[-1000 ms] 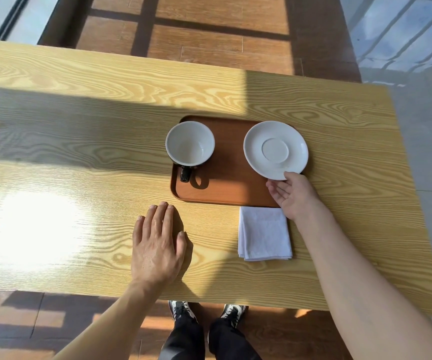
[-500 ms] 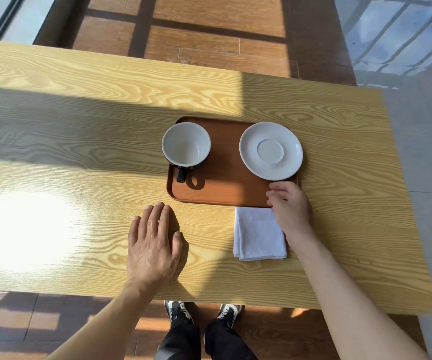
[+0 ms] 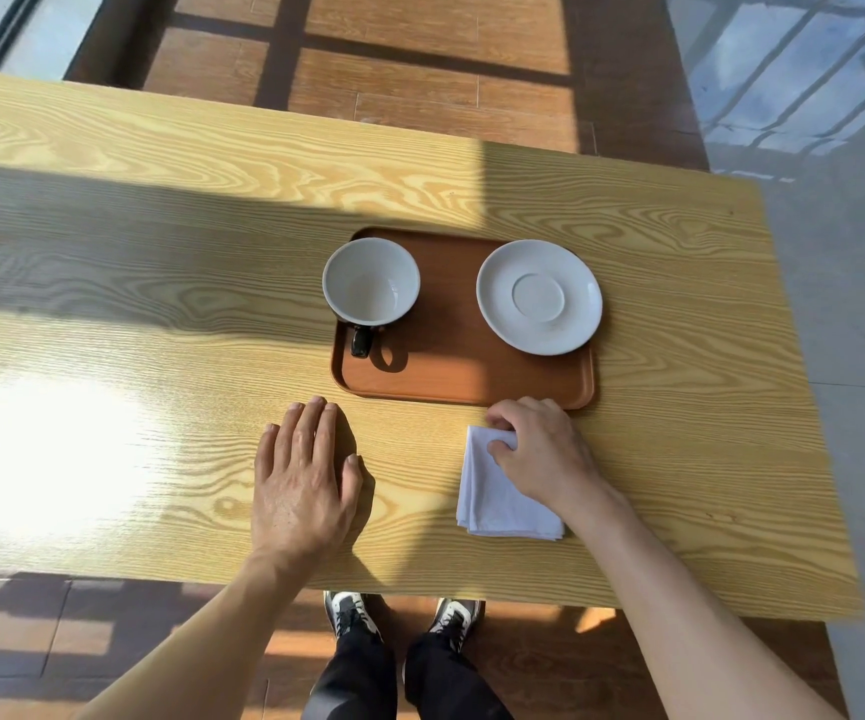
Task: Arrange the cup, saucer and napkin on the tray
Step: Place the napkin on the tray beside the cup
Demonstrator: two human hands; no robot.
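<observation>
Head view: right hand (image 3: pixel 542 452) pinches the far corner of the folded white napkin (image 3: pixel 498 498), which lies on the surface (image 3: pixel 160 304) just off the tray's (image 3: pixel 466 366) near right corner. Left hand (image 3: pixel 305 480) lies flat, fingers together, near the surface's near edge. Cup (image 3: pixel 371 281) stands at the tray's left; saucer (image 3: pixel 539 297) at its right.

Cup (image 3: pixel 371 281) and saucer (image 3: pixel 539 297) sit apart on the tray (image 3: pixel 464 376) at frame centre. Below it, the right hand (image 3: pixel 542 452) pinches the folded napkin (image 3: pixel 498 498); the left hand (image 3: pixel 303 483) lies flat on the tabletop (image 3: pixel 134 314)
</observation>
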